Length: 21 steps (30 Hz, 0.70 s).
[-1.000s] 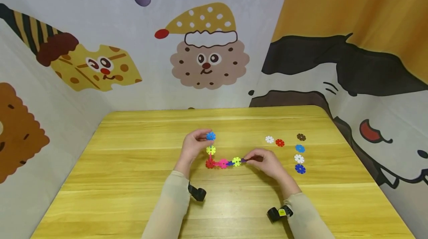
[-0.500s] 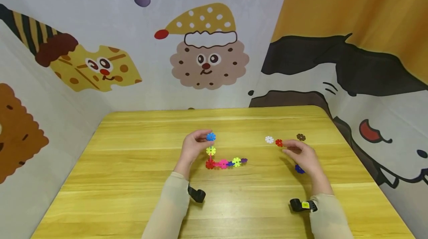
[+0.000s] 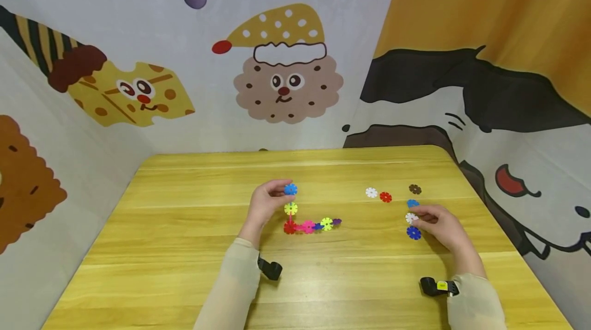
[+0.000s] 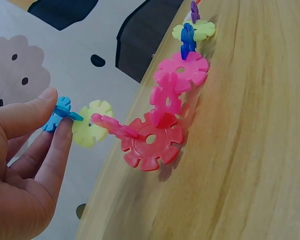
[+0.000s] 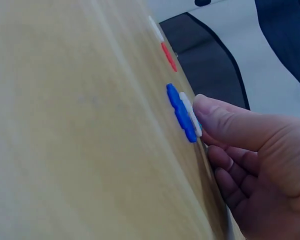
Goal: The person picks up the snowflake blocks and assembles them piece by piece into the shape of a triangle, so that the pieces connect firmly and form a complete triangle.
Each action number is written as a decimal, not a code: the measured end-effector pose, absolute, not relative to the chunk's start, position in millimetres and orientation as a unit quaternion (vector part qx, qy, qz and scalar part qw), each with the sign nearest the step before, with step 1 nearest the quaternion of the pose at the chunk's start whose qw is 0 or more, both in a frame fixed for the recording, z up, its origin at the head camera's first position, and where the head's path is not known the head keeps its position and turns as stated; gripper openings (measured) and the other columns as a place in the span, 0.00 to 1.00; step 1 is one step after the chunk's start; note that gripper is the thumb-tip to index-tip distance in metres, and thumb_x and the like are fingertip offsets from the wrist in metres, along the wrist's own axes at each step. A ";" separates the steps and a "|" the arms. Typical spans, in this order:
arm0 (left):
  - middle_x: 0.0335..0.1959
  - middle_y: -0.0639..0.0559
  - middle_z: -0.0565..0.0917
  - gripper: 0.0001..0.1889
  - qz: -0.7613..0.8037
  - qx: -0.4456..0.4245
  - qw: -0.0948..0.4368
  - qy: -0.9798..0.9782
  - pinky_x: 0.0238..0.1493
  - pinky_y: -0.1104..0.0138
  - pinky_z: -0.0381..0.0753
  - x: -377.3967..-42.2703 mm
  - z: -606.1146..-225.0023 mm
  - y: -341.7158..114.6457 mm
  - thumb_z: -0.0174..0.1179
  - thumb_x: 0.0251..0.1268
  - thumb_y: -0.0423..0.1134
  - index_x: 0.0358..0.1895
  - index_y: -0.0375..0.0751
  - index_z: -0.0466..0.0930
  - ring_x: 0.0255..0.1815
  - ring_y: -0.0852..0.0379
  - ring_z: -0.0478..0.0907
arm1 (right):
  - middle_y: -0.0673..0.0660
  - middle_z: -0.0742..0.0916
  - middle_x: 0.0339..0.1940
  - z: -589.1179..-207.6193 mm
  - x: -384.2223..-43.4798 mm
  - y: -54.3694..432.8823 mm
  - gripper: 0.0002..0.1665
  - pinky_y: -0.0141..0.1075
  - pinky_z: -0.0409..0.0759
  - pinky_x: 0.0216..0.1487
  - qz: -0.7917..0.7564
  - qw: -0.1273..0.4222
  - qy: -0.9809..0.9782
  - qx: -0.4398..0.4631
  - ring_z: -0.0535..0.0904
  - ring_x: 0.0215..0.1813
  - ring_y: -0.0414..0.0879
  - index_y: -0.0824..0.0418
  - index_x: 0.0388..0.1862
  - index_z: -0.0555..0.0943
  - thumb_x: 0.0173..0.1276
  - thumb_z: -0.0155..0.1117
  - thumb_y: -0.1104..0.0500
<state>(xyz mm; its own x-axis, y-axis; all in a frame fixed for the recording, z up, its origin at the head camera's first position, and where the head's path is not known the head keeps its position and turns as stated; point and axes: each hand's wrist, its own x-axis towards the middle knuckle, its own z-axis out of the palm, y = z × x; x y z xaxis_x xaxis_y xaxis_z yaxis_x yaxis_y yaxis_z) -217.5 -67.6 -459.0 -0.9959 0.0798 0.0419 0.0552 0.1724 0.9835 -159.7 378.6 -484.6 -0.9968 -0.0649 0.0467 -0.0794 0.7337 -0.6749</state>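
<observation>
My left hand (image 3: 266, 202) pinches a light blue snowflake disc (image 3: 291, 189) at one end of a chain of interlocking plastic discs. From there the chain runs through a yellow disc (image 4: 92, 123) and a pink one to a red disc (image 4: 152, 142) at the corner. It then bends right through pink discs, a dark blue one and a yellow one to a purple disc (image 3: 337, 221). My right hand (image 3: 440, 223) reaches over the right side of the table, thumb and index finger apart, fingertips right at a white disc (image 3: 411, 218) lying flat.
A dark blue disc (image 3: 413, 233) lies just in front of the white one; behind it are a light blue disc (image 3: 413, 204) and a brown disc (image 3: 415, 189). A red disc (image 3: 385, 197) and another white disc (image 3: 371, 193) lie further left. A printed curtain surrounds the wooden table (image 3: 184, 268).
My right hand has let go of the chain's purple end and moved right to the loose discs, reaching the white one. My left hand keeps its hold in the same place.
</observation>
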 end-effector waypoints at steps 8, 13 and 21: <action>0.47 0.32 0.82 0.20 0.638 0.057 0.015 0.768 0.45 0.63 0.81 -199.5 -425.3 -66.1 0.67 0.60 0.25 0.56 0.26 0.80 0.48 0.39 0.77 | 0.64 0.82 0.47 -488.3 -163.5 378.2 0.20 0.45 0.77 0.45 0.337 0.001 -0.941 0.036 0.77 0.45 0.54 0.67 0.55 0.82 0.65 0.71 0.60; 0.44 0.39 0.84 0.16 0.649 0.048 -0.004 0.759 0.42 0.65 0.82 -210.8 -445.5 -67.0 0.67 0.61 0.27 0.53 0.32 0.84 0.45 0.47 0.79 | 0.62 0.82 0.44 -488.7 -164.4 377.7 0.19 0.44 0.76 0.44 0.333 0.006 -0.942 0.039 0.76 0.44 0.52 0.68 0.53 0.82 0.64 0.72 0.62; 0.41 0.38 0.84 0.14 0.687 0.039 -0.004 0.726 0.40 0.66 0.85 -218.1 -457.1 -66.1 0.63 0.61 0.20 0.50 0.30 0.85 0.39 0.53 0.80 | 0.57 0.81 0.38 -487.3 -165.6 374.7 0.16 0.37 0.74 0.37 0.341 0.007 -0.940 0.007 0.74 0.39 0.49 0.64 0.54 0.80 0.69 0.67 0.63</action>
<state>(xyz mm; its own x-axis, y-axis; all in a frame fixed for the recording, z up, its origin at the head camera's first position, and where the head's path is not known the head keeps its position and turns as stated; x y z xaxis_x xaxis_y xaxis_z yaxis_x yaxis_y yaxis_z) -218.1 -66.1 -457.1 -0.9969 0.0509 0.0592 0.0619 0.0537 0.9966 -165.6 374.7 -487.3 -0.9998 -0.0075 0.0181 -0.0173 0.7669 -0.6415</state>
